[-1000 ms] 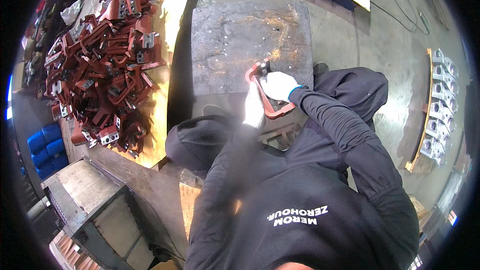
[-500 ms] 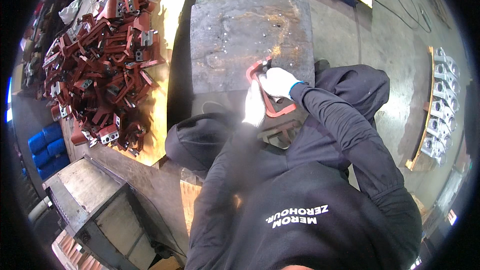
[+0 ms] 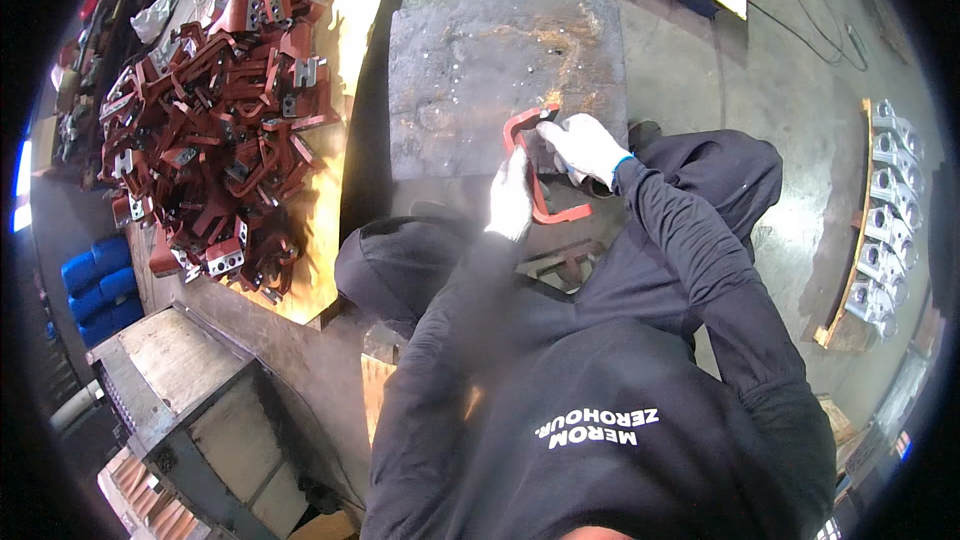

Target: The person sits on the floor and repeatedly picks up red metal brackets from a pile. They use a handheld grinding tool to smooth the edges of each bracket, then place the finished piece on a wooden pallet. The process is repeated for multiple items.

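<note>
Red C-shaped metal bracket [image 3: 545, 214] is in the grip, at the near edge of the dark worn worktop [image 3: 470, 90]: top end over the surface, lower leg hanging out towards the lap. Gloved L hand [image 3: 511, 195] is closed on its L side, prob. to steady it and leave the open side clear for the R hand [image 3: 585, 148]. Can't tell what the R grip holds (something dark shows under it, mostly hidden). Pile of red brackets [image 3: 230, 130] sits well L of the grip, prob. for easy reach; grey metal castings [image 3: 880, 210] stand in a row, well apart to the R.

Pose: L forearm comes up from below, fingers pointing away, palm turned in against the bracket. R forearm slants in from lower R, elbow out, fingers curled & angled up-L over the bracket's opening.
</note>
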Available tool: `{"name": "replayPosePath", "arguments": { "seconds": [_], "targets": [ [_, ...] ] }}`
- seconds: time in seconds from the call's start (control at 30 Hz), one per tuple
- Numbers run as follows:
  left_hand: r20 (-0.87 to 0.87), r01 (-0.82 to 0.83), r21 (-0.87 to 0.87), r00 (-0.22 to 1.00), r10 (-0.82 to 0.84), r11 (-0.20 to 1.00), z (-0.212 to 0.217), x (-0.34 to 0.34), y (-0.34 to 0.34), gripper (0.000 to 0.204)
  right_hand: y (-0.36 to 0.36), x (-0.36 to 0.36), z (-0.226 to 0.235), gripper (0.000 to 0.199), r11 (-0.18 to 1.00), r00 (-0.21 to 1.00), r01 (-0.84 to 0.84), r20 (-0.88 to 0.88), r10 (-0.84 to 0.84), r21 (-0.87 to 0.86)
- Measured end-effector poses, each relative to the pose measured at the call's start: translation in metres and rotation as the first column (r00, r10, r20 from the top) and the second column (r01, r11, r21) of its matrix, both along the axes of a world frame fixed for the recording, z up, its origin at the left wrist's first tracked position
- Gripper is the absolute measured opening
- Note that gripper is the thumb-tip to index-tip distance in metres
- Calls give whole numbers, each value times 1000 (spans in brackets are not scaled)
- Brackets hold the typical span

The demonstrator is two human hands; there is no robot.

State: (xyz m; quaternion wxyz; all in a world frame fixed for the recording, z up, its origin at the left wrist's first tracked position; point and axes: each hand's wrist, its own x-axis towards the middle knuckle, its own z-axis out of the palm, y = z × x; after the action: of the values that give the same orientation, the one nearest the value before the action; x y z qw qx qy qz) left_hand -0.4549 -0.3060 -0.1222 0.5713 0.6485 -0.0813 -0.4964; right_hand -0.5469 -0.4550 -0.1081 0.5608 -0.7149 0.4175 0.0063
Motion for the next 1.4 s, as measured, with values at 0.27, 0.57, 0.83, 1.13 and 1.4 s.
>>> {"name": "replayPosePath", "arguments": {
  "seconds": [0.27, 0.57, 0.83, 1.13, 1.4],
  "targets": [
    [-478, -354, -274, 857, 193, 894, 51, 15, -4, 35, -5, 2, 41, 42, 968, 979, 173, 74, -188, 180],
    [-331, -404, -254, 890, 313, 879, 98, 20, 4, 32, -9, 13, 77, 39, 943, 970, 215, 54, -235, 253],
    [-267, -555, -588, 820, 506, 588, 258, 109, 54, 35, 0, 13, 72, 38, 958, 951, 274, 123, -283, 82],
    [512, -757, 54, 581, 633, 651, 163, 95, 322, 25, 5, 0, 18, 49, 937, 934, 311, 129, -332, 162],
    [819, -867, 499, 469, 329, -4, 20, -149, 551, 45, -24, -7, 1, 52, 984, 972, 180, 154, -176, -10]
  ]
}}
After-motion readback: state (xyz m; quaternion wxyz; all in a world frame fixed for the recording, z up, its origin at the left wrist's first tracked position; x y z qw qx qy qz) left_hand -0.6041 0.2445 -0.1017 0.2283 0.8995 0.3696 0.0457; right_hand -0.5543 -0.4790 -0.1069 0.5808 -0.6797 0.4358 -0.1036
